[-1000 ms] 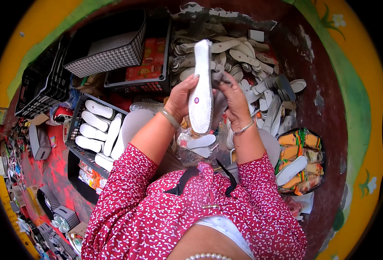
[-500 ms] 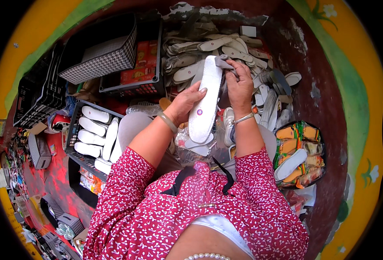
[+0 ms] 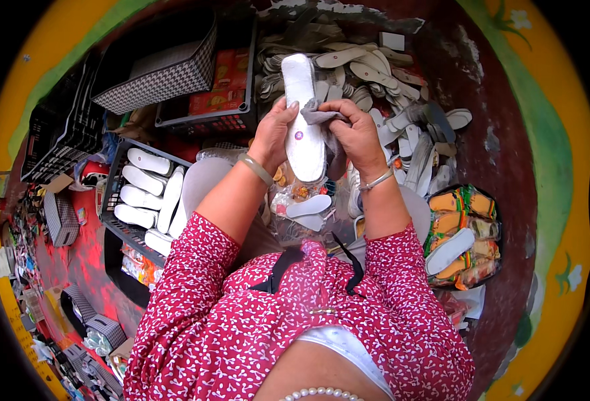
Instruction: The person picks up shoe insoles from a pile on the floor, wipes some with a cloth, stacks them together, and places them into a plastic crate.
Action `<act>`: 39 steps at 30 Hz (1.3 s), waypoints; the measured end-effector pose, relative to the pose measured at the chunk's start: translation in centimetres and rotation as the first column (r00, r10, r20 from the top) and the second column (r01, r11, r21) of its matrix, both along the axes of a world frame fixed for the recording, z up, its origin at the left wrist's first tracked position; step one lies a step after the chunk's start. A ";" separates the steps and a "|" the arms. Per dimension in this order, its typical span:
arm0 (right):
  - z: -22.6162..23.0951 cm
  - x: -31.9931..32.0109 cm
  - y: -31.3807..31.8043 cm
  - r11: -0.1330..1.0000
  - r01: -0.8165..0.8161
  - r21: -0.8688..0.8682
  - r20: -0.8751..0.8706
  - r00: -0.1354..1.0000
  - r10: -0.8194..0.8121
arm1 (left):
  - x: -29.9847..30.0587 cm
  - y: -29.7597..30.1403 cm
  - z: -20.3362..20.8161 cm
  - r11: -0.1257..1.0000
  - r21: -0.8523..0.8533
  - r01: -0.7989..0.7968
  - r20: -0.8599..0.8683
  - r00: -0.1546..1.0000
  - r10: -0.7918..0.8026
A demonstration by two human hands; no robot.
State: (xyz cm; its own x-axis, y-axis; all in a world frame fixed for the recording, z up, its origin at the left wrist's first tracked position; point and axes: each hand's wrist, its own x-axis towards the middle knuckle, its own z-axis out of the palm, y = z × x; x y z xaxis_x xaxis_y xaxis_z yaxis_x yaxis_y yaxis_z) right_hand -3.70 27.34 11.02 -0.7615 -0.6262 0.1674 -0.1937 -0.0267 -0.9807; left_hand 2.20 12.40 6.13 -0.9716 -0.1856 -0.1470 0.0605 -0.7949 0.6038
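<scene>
A white insole [image 3: 303, 150] with a small purple round mark is held up in front of me, its long side toward me. My left hand [image 3: 273, 134] grips its left edge, thumb on the top face. In my right hand [image 3: 360, 136] a grey cloth [image 3: 316, 115] is bunched between the fingers, and it touches the insole's right edge near the middle. Part of the cloth hangs down beside the insole. Below, between my knees, smaller white sole-shaped pieces [image 3: 309, 206] lie on clear plastic.
A heap of insoles [image 3: 375, 70] spreads beyond my hands. At left, a black crate [image 3: 116, 189] holds several white insoles; behind it stand a checked bin [image 3: 154, 93] and a crate with red boxes [image 3: 221, 97]. Wrapped orange packs [image 3: 447, 222] sit at right with a pale insole [image 3: 450, 252] on top.
The insole has moved up and a little left. My right hand has come down with the grey cloth from the insole's far end to its middle right edge.
</scene>
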 end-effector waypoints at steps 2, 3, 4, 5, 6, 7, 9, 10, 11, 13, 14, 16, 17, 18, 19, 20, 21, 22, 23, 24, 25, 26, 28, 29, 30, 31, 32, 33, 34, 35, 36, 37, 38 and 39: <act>0.0 0.2 0.1 0.994 -0.046 -0.097 0.312 0.947 0.074 | -0.1 -0.7 -0.3 0.997 0.007 -0.082 0.043 0.996 0.082; -0.3 0.3 0.1 0.993 -0.051 -0.106 0.299 0.951 0.081 | -0.1 -0.9 -0.1 0.991 0.022 -0.135 0.058 0.989 0.134; -0.5 0.5 0.0 0.991 -0.050 -0.120 0.299 0.950 0.084 | -0.2 -1.1 -0.1 0.981 0.036 -0.189 0.074 0.980 0.186; -0.6 0.7 -0.1 0.990 -0.050 -0.135 0.299 0.950 0.088 | -0.4 -1.5 -0.2 0.969 0.029 -0.246 0.105 0.965 0.242; -0.9 0.9 -0.2 0.988 -0.050 -0.147 0.300 0.950 0.092 | -0.5 -1.8 -0.2 0.951 0.029 -0.309 0.133 0.944 0.303; -1.1 1.1 -0.2 0.987 -0.055 -0.148 0.269 0.959 0.094 | -0.4 -2.1 -0.2 0.934 0.034 -0.357 0.148 0.926 0.348; -1.4 1.5 -0.4 0.990 -0.038 -0.136 0.078 0.996 0.049 | -0.4 -2.5 -0.2 0.896 0.055 -0.441 0.177 0.887 0.426; -1.4 1.7 -0.6 0.991 -0.030 -0.132 -0.019 0.999 0.028 | -0.4 -2.7 -0.3 0.876 0.071 -0.478 0.191 0.868 0.458; -1.3 2.0 -0.6 0.994 -0.030 -0.109 -0.161 0.987 0.012 | -0.4 -2.8 -0.3 0.854 0.086 -0.514 0.207 0.847 0.489; -1.4 3.0 -0.6 0.997 0.022 -0.072 -0.297 0.954 -0.042 | -0.4 -3.0 -0.6 0.834 0.061 -0.549 0.274 0.812 0.515; -1.4 3.5 -0.6 0.997 0.050 -0.057 -0.363 0.929 -0.067 | -0.4 -3.1 -0.8 0.824 0.049 -0.565 0.307 0.793 0.526; -2.1 4.3 -0.7 0.997 0.082 0.006 -0.467 0.881 -0.070 | -0.4 -2.9 -1.1 0.798 0.072 -0.598 0.301 0.776 0.554; -2.2 4.6 -0.9 0.993 0.112 0.036 -0.554 0.829 -0.073 | -0.4 -2.9 -1.2 0.786 0.084 -0.613 0.298 0.768 0.567; -2.3 4.9 -1.0 0.988 0.145 0.062 -0.635 0.769 -0.073 | -0.4 -3.0 -1.6 0.790 0.088 -0.607 0.319 0.768 0.555; -2.3 5.2 -1.1 0.984 0.169 0.059 -0.708 0.702 -0.078 | -0.4 -3.0 -2.0 0.794 0.092 -0.601 0.340 0.769 0.542; -2.4 5.4 -1.3 0.988 0.139 0.060 -0.763 0.645 -0.044 | -0.4 -3.0 -2.5 0.799 0.096 -0.594 0.360 0.769 0.528; -2.4 5.7 -1.6 0.992 0.112 0.062 -0.813 0.582 -0.015 | -0.4 -3.0 -2.7 0.820 0.082 -0.567 0.365 0.782 0.504; -2.5 6.0 -1.8 0.994 0.086 0.065 -0.857 0.515 0.012 | -0.4 -3.1 -2.9 0.840 0.068 -0.538 0.371 0.795 0.480; -3.2 6.5 -2.1 0.987 0.118 0.108 -0.899 0.435 0.046 | -0.5 -3.2 -3.1 0.859 0.054 -0.508 0.377 0.807 0.454; -3.3 6.5 -2.2 0.985 0.131 0.115 -0.895 0.444 0.046 | -0.4 -3.3 -3.1 0.857 0.067 -0.512 0.371 0.810 0.455; -3.3 6.4 -2.2 0.982 0.144 0.123 -0.891 0.452 0.045 | -0.3 -3.3 -3.1 0.854 0.080 -0.515 0.366 0.812 0.455; -3.4 6.3 -2.3 0.979 0.156 0.130 -0.886 0.461 0.044 | -0.2 -3.4 -3.1 0.851 0.093 -0.518 0.360 0.814 0.456; -3.0 5.2 -1.6 0.975 0.187 0.120 -0.866 0.499 0.011 | 0.0 -3.3 -1.5 0.818 0.160 -0.553 0.339 0.809 0.480; -3.3 4.4 -1.1 0.971 0.210 0.114 -0.843 0.538 -0.017 | 0.0 -3.1 -0.5 0.800 0.194 -0.568 0.329 0.806 0.492; -3.3 3.9 -0.7 0.966 0.232 0.110 -0.818 0.573 -0.044 | 0.1 -2.9 0.5 0.789 0.153 -0.596 0.338 0.781 0.525; -2.8 3.8 -0.5 0.954 0.282 0.103 -0.770 0.630 -0.103 | 0.2 -2.6 1.5 0.773 0.112 -0.624 0.344 0.754 0.559; -2.5 3.1 -0.2 0.928 0.363 0.083 -0.766 0.619 -0.174 | 0.1 -2.5 2.0 0.755 0.071 -0.652 0.349 0.725 0.593; -2.2 2.3 0.2 0.897 0.437 0.063 -0.758 0.606 -0.242 | 0.2 -2.5 1.9 0.764 0.046 -0.643 0.311 0.736 0.601; -1.8 1.4 0.5 0.886 0.462 0.045 -0.672 0.670 -0.315 | 0.2 -2.7 1.5 0.773 0.021 -0.634 0.274 0.747 0.606; -1.4 0.3 0.9 0.872 0.488 0.032 -0.576 0.722 -0.383 | 0.2 -2.8 1.0 0.780 -0.006 -0.626 0.237 0.757 0.609; -2.1 -1.2 1.8 0.876 0.481 0.006 -0.389 0.808 -0.442 | -0.2 -2.7 0.3 0.801 0.006 -0.599 0.174 0.789 0.589; -1.5 -1.7 2.1 0.905 0.419 -0.074 -0.023 0.907 -0.422 | -0.4 -2.5 0.0 0.849 0.018 -0.528 0.122 0.844 0.522; -0.8 -2.0 2.3 0.908 0.381 -0.171 0.338 0.889 -0.309 | -0.6 -2.4 -0.2 0.892 0.025 -0.452 0.069 0.890 0.450; -0.1 -1.8 2.2 0.922 0.342 -0.181 0.317 0.908 -0.274 | -0.4 -2.1 0.2 0.942 0.017 -0.334 0.046 0.942 0.333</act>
